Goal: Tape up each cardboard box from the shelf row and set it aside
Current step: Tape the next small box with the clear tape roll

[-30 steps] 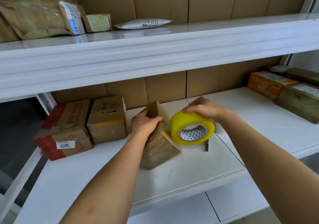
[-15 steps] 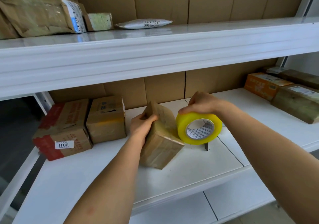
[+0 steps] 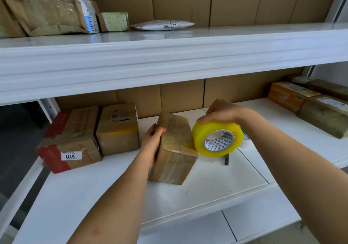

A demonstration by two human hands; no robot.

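on the white lower shelf (image 3: pixel 207 191) the left hand (image 3: pixel 152 142) is gripping the small cardboard box (image 3: pixel 174 149) while the right hand (image 3: pixel 222 112) is clasping the yellow tape roll (image 3: pixel 216 140) against it, probably mid-wrap, needing another pull around.

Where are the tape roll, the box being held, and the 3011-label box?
tape roll (image 3: pixel 199 140): head view, yellow outer band.
held box (image 3: pixel 176 146): head view, taped top face.
3011-label box (image 3: pixel 71 156): head view, white label on front face.

On the shelf (image 3: pixel 207 191), box (image 3: pixel 174 149) sits in the middle w/ tape roll (image 3: pixel 216 138) touching its right side & two boxes (image 3: pixel 90 136) to its left.
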